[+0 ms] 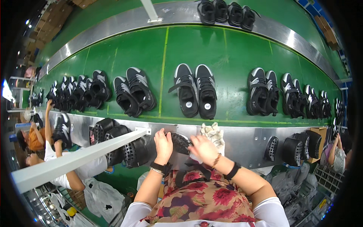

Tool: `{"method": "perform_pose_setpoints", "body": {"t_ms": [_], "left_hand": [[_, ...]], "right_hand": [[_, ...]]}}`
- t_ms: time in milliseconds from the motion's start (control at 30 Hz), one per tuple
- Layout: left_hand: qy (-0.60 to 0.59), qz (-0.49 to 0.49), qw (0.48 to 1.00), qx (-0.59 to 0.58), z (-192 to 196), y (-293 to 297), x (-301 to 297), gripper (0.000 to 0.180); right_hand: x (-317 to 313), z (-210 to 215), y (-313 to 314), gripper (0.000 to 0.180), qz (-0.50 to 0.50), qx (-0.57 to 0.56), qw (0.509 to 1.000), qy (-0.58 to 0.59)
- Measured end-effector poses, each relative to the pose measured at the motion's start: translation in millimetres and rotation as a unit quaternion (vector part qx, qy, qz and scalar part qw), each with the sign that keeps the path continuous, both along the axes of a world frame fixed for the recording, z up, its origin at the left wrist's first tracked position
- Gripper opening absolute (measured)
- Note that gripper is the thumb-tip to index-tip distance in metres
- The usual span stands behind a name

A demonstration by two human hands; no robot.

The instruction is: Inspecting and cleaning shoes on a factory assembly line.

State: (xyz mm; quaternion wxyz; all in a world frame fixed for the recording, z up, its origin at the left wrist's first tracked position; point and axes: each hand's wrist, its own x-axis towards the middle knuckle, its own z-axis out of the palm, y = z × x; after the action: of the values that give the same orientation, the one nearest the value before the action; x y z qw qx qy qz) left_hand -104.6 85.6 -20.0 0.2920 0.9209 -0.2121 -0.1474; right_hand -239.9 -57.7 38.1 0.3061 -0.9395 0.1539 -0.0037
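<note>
Hands, left [163, 143] and right [203, 148], each grip grasping black sole [179, 143] beside white cloth [212, 132].

shoe [180, 143] partly hidden by hands, far shoes tiny

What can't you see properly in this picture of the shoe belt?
All in the head view:
- Black shoe: both hands cover most of it, left hand and right hand.
- White cloth: its lower part is hidden behind the right hand.
- Shoes at far right: too small and bent by the lens.
</note>
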Motion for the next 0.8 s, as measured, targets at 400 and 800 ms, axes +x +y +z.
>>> {"method": "perform_pose_setpoints", "body": {"t_ms": [400, 800], "left_hand": [[0.326, 0.157, 0.897, -0.252, 17.0, -0.1, 4.7, 0.031], [0.544, 0.212, 0.696, -0.418, 3.7, -10.8, 8.0, 0.016]], "right_hand": [[-6.3, 11.8, 3.6, 0.065, 0.012, -0.014, 1.000, 0.022], [-28.5, 13.0, -34.0, 0.068, -0.017, 0.230, 0.971, 0.068]]}}
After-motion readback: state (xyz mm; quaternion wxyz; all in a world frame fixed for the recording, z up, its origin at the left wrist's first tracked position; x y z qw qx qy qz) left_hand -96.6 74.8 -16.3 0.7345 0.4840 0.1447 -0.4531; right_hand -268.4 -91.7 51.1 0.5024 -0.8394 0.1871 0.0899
